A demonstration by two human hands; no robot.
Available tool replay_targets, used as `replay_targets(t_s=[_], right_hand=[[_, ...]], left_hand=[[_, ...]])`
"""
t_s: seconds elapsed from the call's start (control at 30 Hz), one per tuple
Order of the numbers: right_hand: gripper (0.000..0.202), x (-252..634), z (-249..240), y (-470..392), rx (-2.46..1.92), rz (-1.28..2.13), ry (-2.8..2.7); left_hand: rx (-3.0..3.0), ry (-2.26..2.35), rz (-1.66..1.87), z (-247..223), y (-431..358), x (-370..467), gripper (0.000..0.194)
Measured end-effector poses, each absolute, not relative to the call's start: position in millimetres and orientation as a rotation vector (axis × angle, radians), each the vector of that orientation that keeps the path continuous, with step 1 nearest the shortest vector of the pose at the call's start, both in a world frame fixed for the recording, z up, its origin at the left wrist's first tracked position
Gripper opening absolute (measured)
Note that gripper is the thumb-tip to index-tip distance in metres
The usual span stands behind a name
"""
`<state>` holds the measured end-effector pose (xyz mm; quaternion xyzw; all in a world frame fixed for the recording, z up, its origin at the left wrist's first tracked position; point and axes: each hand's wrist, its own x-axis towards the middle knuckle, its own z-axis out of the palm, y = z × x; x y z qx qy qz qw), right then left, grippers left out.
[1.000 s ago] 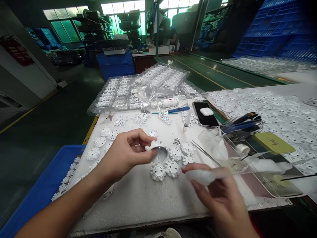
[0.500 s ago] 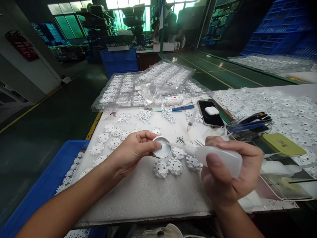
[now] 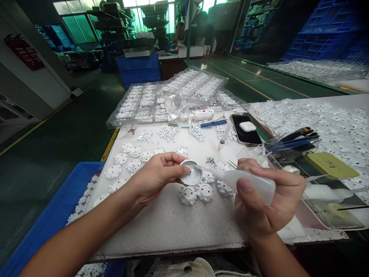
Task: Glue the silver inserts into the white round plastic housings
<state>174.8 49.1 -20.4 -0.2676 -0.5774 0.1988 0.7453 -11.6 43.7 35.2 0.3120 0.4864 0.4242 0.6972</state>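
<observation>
White plastic, in the head view: one hollow cup (image 3: pixel 192 177), pinched at its left rim by the left hand (image 3: pixel 158 173), thumb tip reaching inside, forefinger behind, almost no gap between the two, other fingers curled. Tilts above the table top (image 3: pixel 178 231), mouth turned up toward the wearer. Across from it, one translucent squeeze bottle (image 3: pixel 263 188), grasped in the right hand (image 3: pixel 268 213), fingers closed around the body, thumb against the near side. Points one thin nozzle (image 3: pixel 209 170) leftward, tip at the cup's mouth; contact with the inner wall impossible to tell.

Around the cup, five knobbed white discs (image 3: pixel 188 195) to count, some partly covered, the nearest two side by side with two dark dots each. Just behind the cup, one single disc (image 3: pixel 182 151); farther left, a group of nine (image 3: pixel 120 158) in sight. Beyond, in a row, four heaps of small white pieces (image 3: pixel 168 134), plus one heap of shiny bits (image 3: pixel 210 160). Near the rightmost white heap, one syringe (image 3: pixel 221 143); also one blue-handled tool (image 3: pixel 215 123) and one phone (image 3: pixel 248 136), with one white case (image 3: pixel 247 126) on top. To the right, one yellow-green tin (image 3: pixel 331 164); to the left, one blue bin (image 3: pixel 57 219).
</observation>
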Motion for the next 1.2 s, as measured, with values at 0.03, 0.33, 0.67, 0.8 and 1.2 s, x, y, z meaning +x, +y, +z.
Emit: replay_targets(t_s=[0.03,0.33,0.67,0.8,1.2], right_hand=[[0.02,175.3,-20.5,49.5,-0.585,0.442,-1.263],[0.021,176.8,-22.9,52.8,-0.563,0.441,-1.278],[0.02,195.5,-22.2,35.5,-0.635,0.612,-1.263],[0.026,210.3,-32.8,16.0,-0.882,0.771,-1.374],[0.04,222.4,-73.8,-10.1,-0.969,0.705,-1.872]], left_hand=[[0.695,1.083,0.947,35.1,43.7,-11.8,0.027],[0.708,1.06,0.928,33.2,43.0,-14.3,0.024],[0.699,1.054,0.966,36.6,47.4,-18.3,0.023],[0.714,1.073,0.992,36.8,49.6,-23.0,0.019],[0.714,1.111,0.953,33.8,47.8,-21.9,0.018]])
